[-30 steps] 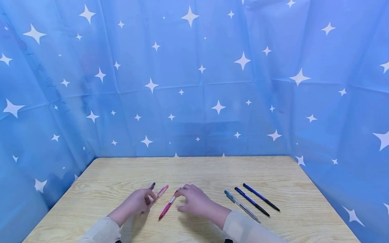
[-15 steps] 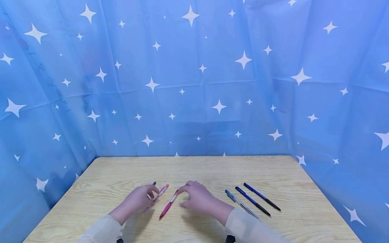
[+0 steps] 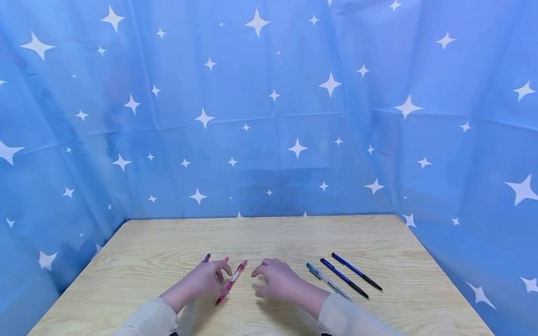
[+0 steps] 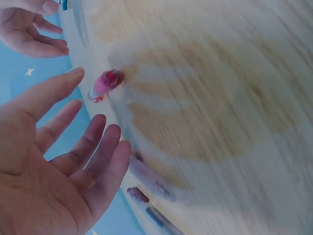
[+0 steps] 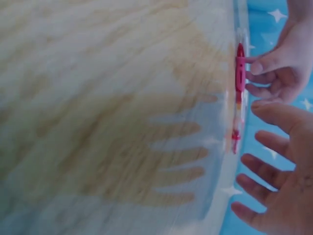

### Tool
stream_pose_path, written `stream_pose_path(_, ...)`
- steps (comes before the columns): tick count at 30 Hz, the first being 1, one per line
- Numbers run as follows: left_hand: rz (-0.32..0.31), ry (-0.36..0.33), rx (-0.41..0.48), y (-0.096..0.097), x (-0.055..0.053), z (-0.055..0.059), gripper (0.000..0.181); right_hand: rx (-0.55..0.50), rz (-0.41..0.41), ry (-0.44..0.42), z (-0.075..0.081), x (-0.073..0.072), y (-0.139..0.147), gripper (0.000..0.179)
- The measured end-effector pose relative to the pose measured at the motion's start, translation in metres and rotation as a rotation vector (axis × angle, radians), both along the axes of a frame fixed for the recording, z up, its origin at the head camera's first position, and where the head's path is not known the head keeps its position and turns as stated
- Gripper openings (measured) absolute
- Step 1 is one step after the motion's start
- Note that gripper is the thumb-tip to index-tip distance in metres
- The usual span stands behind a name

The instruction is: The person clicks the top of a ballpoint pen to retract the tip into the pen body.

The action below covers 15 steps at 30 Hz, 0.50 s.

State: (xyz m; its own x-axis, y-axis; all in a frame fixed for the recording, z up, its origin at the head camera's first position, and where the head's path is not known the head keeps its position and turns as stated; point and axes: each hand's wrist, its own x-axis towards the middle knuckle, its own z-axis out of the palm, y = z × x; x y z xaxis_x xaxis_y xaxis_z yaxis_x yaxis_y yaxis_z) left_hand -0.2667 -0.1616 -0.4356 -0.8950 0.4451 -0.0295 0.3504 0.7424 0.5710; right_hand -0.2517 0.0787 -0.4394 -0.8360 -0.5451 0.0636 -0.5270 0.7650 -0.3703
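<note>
My left hand (image 3: 206, 280) reaches over the table with relaxed, spread fingers, holding nothing in the left wrist view. Its fingertips are next to a red-pink pen (image 3: 237, 275); whether they touch it I cannot tell. Under that hand lies a light pink pen (image 4: 149, 177), mostly hidden in the head view. Beyond it is a dark purple pen (image 3: 206, 257), partly covered by the hand. To the right of the red-pink pen, my right hand (image 3: 279, 281) hovers with loosely bent fingers and a gap to the pen. The right wrist view shows nothing in its grasp.
On the right of the wooden table (image 3: 262, 232) lie a teal-capped clear pen (image 3: 323, 277), a blue-black pen (image 3: 344, 278) and another blue-black pen (image 3: 357, 271), slanted side by side. My right forearm covers the teal pen's lower end. A blue star-patterned curtain (image 3: 260, 178) surrounds the table.
My left hand has moved right, from the light pink pen towards the red-pink one. My right hand has drawn back from the red-pink pen's upper end. The other pens lie as before.
</note>
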Motion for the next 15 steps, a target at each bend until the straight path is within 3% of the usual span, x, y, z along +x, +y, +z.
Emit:
stream_pose_path(8,-0.092,0.014,-0.016,0.0059,0.0014,-0.0035,0.043,0.005,-0.008,-0.039,-0.0026,0.0036,0.0065,0.039)
stream_pose_path(15,-0.108,-0.032,0.022,0.0101,0.0012,-0.0073,0.04,0.023,-0.016,-0.048,-0.005,0.0065,0.0104,0.041)
